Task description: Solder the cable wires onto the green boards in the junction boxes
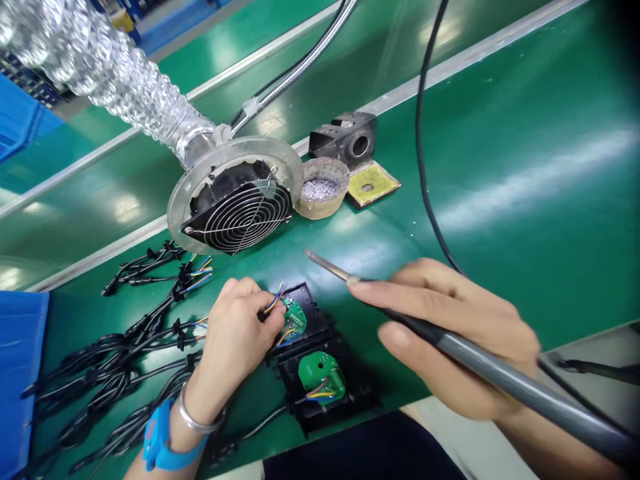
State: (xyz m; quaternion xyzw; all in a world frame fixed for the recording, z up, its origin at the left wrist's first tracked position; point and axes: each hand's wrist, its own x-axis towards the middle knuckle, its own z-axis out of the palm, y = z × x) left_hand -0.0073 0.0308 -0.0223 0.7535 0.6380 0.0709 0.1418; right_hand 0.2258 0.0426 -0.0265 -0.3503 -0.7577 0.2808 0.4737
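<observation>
My left hand point(245, 327) pinches a black cable whose coloured wire ends point(277, 297) stick out past the fingertips. Those ends are just above a green circuit board point(296, 316) in a black plastic housing point(311, 303). In my right hand point(450, 333) is a soldering iron point(480, 367), held like a pen, its metal tip point(327, 265) pointing up and left, clear of the boards. Closer to me, a second black housing point(357, 383) holds another green circuit board point(323, 373), with coloured wires on it and a grey cable point(265, 425) running out to the left.
Bundled black cables point(130, 360) cover the left side of the green bench, beside a blue bin point(23, 373). A fan with a round guard point(247, 217) hangs from a foil duct point(125, 87). Behind are a solder-scrap cup point(320, 200), a yellow sponge point(373, 185) and an iron stand point(350, 140).
</observation>
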